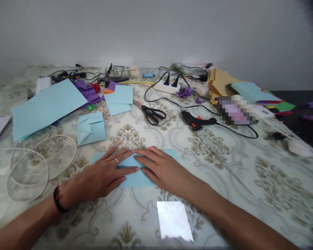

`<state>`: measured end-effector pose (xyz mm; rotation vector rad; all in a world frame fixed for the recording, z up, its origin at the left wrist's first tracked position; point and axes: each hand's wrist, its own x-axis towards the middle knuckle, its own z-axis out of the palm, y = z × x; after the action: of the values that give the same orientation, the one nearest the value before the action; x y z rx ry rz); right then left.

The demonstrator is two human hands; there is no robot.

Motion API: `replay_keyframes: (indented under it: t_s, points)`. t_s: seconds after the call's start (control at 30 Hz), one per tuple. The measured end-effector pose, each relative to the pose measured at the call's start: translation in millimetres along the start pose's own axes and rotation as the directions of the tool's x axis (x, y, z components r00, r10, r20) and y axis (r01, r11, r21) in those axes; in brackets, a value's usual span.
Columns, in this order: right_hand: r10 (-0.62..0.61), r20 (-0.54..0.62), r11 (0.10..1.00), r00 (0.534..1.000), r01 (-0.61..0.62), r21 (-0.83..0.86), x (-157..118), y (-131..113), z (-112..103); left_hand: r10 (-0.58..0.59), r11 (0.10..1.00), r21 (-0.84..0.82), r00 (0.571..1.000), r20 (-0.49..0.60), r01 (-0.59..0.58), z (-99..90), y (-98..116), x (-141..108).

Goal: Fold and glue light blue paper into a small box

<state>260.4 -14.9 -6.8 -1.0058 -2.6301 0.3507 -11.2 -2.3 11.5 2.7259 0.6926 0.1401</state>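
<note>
A light blue sheet of paper (135, 178) lies flat on the patterned tablecloth, partly covered by both hands. My left hand (104, 173), with a ring and a dark bracelet, rests palm down on its left part, fingers spread. On the right part lies my right hand (163, 168), also palm down with its fingers stretched out. The fingertips of the two hands meet near the middle of the sheet. Beyond my left hand sits a folded light blue paper piece (91, 128).
Black scissors (153, 114) and a black glue gun (198, 119) lie beyond the hands. Large blue sheets (47, 109) are at the left, near a white cable (48, 170). A power strip (167, 86) stands at the back, yellow paper (220, 83) at the right.
</note>
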Motion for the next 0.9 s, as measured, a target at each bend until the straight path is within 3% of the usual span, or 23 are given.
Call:
replay_keyframes:
  t_s: [0.2,0.4,0.67,0.8,0.9]
  points:
    - [0.096,0.099,0.99,0.99,-0.085,-0.114,-2,-10,-9,-0.038,0.997,0.068,0.998,0.058,0.034,7.0,-7,-12]
    - [0.273,0.149,0.949,0.951,-0.24,-0.205,-7,-21,-22,-0.106,0.984,0.145,0.994,0.034,0.1,4.4,-3,-32]
    - [0.552,0.188,0.83,0.812,-0.514,-0.218,-18,-20,-36,-0.231,0.916,0.319,0.97,-0.076,0.243,16.4,13,-48]
    - [0.632,0.233,0.773,0.739,-0.583,-0.249,-22,-13,-46,-0.268,0.897,0.345,0.96,-0.075,0.277,10.7,18,-44]
    - [0.65,0.233,0.759,0.724,-0.601,-0.249,-23,-5,-52,-0.288,0.897,0.32,0.952,-0.1,0.305,1.6,16,-36]
